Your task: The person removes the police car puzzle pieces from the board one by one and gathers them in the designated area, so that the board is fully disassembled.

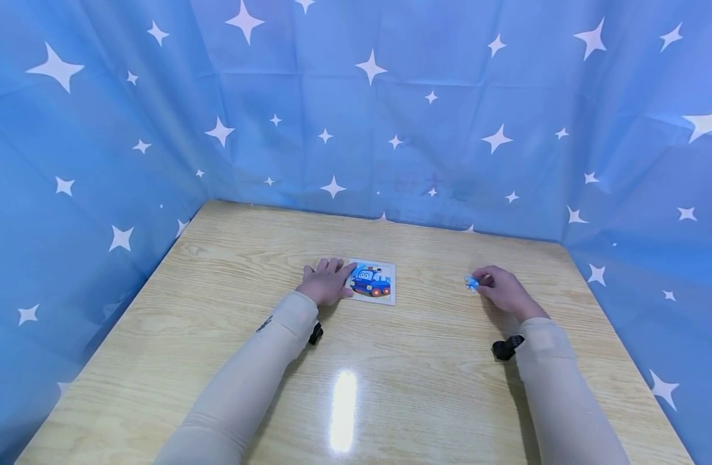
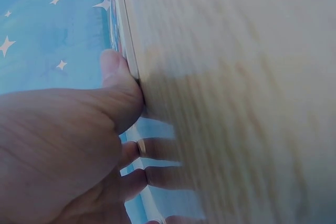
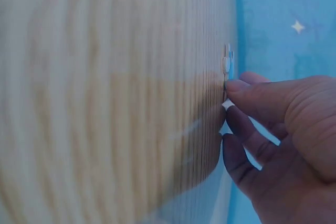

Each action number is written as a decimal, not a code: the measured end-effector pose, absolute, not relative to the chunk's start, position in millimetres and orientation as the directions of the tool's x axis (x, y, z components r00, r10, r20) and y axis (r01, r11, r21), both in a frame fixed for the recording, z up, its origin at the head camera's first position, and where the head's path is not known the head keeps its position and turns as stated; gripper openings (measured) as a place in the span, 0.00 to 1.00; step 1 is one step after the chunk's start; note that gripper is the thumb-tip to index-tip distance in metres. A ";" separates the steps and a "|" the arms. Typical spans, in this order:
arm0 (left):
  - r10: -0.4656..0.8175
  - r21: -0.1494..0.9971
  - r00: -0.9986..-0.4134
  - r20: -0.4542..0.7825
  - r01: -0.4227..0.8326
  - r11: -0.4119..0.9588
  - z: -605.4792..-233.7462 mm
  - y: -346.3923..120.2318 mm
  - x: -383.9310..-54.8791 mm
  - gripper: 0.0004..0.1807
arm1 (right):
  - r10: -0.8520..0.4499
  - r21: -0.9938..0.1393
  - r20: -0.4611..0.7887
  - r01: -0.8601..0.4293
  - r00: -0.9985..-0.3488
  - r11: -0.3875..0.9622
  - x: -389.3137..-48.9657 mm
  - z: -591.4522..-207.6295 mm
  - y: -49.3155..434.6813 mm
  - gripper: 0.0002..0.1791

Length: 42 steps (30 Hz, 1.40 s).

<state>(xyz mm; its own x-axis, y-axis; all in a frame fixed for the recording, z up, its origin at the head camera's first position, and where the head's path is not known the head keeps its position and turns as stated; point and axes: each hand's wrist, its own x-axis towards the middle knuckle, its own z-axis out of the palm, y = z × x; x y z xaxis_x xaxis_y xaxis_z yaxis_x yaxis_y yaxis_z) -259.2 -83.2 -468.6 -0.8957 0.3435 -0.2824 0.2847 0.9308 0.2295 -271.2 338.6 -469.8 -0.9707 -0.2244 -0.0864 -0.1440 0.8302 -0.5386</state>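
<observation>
A small square jigsaw puzzle (image 1: 374, 283) with a pale frame lies on the table, showing a blue cartoon car with orange wheels. At its left edge is my left hand (image 1: 325, 283), fingers spread, with the thumb and index finger touching the frame. The left wrist view shows the thumb (image 2: 123, 85) against the frame's side. Off to the right, my right hand (image 1: 503, 292) pinches a small blue puzzle piece (image 1: 470, 283) between thumb and fingers. Seen from the right wrist, the piece (image 3: 229, 65) sticks out past the fingertips, close to the tabletop.
The light wooden table (image 1: 425, 381) carries a bright light reflection near its front. Behind it and along both sides hangs a blue curtain (image 1: 344, 116) with white stars. A black wrist device (image 1: 507, 347) sits under the right sleeve.
</observation>
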 end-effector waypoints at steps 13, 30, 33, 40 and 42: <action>0.351 0.216 -0.893 -0.280 0.298 0.930 -466.0 -85.3 -257.5 0.37 | -0.223 -0.540 -0.113 -0.128 -0.968 0.832 -269.3 -462.2 331.2 0.22; 0.354 0.217 -0.890 -0.287 0.299 0.929 -462.4 -84.7 -254.8 0.38 | -0.345 -0.608 -0.044 -0.249 -0.937 0.754 -283.4 -451.4 243.5 0.19; 0.357 0.217 -0.888 -0.289 0.303 0.928 -462.0 -85.4 -254.2 0.38 | -0.370 -0.616 -0.054 -0.261 -0.927 0.743 -284.3 -451.7 222.8 0.18; 0.363 0.221 -0.886 -0.289 0.307 0.925 -461.1 -85.6 -253.6 0.37 | -0.434 -0.630 -0.097 -0.282 -0.896 0.724 -286.6 -455.4 186.5 0.15; 0.362 0.221 -0.885 -0.294 0.306 0.926 -460.7 -85.3 -253.7 0.37 | -0.449 -0.638 -0.105 -0.287 -0.887 0.715 -287.5 -456.9 180.1 0.15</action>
<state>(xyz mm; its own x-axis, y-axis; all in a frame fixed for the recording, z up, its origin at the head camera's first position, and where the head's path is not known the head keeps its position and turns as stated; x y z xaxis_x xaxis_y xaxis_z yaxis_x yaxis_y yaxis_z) -253.7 -85.3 -460.7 -0.8847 0.3621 -0.2936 0.3056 0.9261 0.2212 -287.5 180.1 -456.9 -0.8873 -0.4491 -0.1048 -0.2865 0.7149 -0.6378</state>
